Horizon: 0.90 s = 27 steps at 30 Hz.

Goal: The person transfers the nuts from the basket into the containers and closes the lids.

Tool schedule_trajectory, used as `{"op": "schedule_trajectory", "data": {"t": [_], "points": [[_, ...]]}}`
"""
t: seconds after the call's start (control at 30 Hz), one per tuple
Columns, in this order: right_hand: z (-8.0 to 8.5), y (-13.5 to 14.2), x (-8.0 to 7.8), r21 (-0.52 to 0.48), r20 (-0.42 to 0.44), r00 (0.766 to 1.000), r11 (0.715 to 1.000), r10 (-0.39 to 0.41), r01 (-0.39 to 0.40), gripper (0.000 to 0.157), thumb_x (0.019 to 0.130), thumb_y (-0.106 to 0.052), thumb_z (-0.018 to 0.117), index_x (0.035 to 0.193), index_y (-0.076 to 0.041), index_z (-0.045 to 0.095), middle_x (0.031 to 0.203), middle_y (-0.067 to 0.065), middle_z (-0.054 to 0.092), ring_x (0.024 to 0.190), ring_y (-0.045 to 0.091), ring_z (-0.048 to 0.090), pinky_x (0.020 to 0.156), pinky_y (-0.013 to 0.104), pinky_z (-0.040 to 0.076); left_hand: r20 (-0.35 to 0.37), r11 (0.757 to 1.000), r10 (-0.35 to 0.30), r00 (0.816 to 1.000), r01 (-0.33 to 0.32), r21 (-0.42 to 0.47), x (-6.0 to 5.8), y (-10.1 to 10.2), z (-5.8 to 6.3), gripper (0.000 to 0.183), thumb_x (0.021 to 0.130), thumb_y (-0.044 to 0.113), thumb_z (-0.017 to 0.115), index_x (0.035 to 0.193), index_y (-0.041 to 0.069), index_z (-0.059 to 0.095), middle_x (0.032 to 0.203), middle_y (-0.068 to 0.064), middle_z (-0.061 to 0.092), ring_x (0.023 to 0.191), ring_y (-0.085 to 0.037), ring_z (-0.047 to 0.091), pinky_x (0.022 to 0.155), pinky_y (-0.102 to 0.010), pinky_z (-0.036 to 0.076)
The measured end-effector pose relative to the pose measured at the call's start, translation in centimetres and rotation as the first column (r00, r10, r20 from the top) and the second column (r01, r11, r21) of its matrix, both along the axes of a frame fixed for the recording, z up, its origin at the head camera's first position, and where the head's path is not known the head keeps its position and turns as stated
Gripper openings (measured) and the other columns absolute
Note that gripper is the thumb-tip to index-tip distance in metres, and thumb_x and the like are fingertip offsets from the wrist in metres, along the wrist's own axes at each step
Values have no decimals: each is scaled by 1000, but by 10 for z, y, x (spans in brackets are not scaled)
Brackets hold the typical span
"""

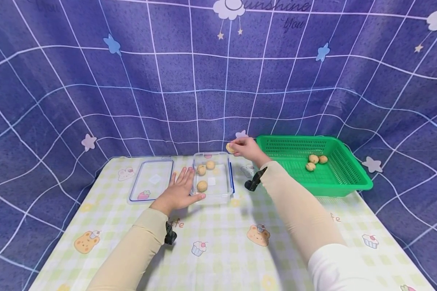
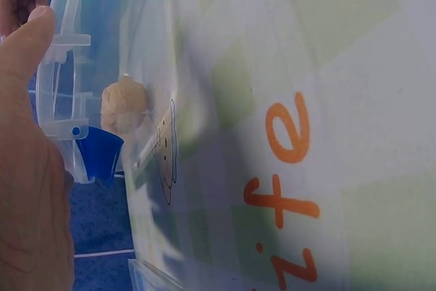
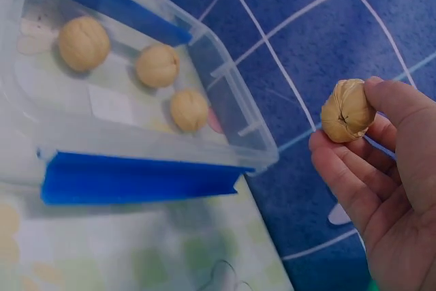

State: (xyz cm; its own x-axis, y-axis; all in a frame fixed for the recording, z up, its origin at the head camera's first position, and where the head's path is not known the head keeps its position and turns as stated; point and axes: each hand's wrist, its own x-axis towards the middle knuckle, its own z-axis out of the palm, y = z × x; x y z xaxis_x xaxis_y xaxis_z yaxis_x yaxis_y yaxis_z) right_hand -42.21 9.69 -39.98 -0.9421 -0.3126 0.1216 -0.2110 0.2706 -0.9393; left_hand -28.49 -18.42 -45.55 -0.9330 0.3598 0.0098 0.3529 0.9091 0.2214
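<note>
A clear plastic container (image 1: 218,198) with blue side clips stands on the table and holds three walnuts (image 3: 159,66). My left hand (image 1: 180,192) rests against its left side, fingers straight and spread, the thumb reaching to the near rim. Between the thumb and fingers of my right hand (image 1: 248,148) is another walnut (image 3: 347,110). It is held above the container's far right corner, outside the rim. In the left wrist view, one walnut (image 2: 124,103) shows through the container wall.
A green basket (image 1: 353,188) at the right contains three walnuts (image 1: 313,159). Left of the container lies a clear lid (image 1: 140,182) with a blue seal. A checked cloth (image 1: 222,250) covers the table, and a blue grid-patterned curtain (image 1: 211,72) hangs behind it.
</note>
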Motion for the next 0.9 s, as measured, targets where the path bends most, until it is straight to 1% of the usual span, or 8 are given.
{"op": "schedule_trajectory", "data": {"t": [0.07,0.17,0.3,0.4,0.5,0.63,0.73,0.9], "points": [[-3,-5,0,-9,19,1000,1000,6,-6,31,101,-16,64,118,9,68,101,15,69,87,28,71,80,30,61,1,1000,0,1000,0,2,0,0,0,99,99,59,52,158,-8,10,167,-24,8,155,-39,-1,121,-63,-1],[-7,-12,2,-31,51,999,999,14,-13,30,101,-16,64,119,9,68,102,15,69,89,27,70,83,33,61,-3,1000,-2,1000,2,-2,0,0,0,99,99,59,51,158,-8,10,166,-25,9,155,-39,0,121,-63,0],[-11,-21,5,-42,50,998,999,27,-25,31,101,-15,64,119,10,67,103,17,69,81,19,70,83,34,61,-11,1000,-1,1000,1,-10,0,1,0,100,98,60,51,158,-8,10,166,-25,10,155,-39,1,121,-63,1],[-15,-28,6,-48,41,998,998,38,-36,31,101,-14,64,118,11,67,100,17,70,78,16,69,80,32,61,-12,1000,0,1000,0,-8,0,1,0,100,98,61,51,158,-8,10,166,-25,10,155,-39,0,121,-63,1],[-18,-36,10,-54,49,998,997,48,-46,31,101,-14,65,118,12,67,98,15,70,81,21,70,80,32,61,-8,1000,2,1000,-2,-9,0,1,-1,100,98,61,51,159,-8,10,167,-25,9,155,-39,0,121,-62,1],[-22,-45,15,-60,79,995,996,66,-61,30,101,-14,64,118,10,67,96,12,68,92,35,71,83,36,61,9,1000,10,1000,-10,-29,-1,0,-1,101,98,63,49,160,-5,7,167,-21,4,155,-36,-2,122,-60,-1],[-24,-51,18,-72,88,993,994,84,-78,30,100,-13,64,118,11,67,97,14,68,100,43,69,85,38,60,15,1000,12,1000,-11,-28,0,1,-2,102,98,64,49,160,-4,6,168,-19,3,155,-36,-2,122,-59,-2],[-27,-60,22,-61,86,990,992,113,-108,31,101,-14,64,120,11,66,104,20,68,104,48,67,89,42,59,10,1000,9,1000,-9,-6,-1,0,-3,102,98,64,50,160,-5,7,168,-21,5,155,-36,-3,122,-60,-3]]}}
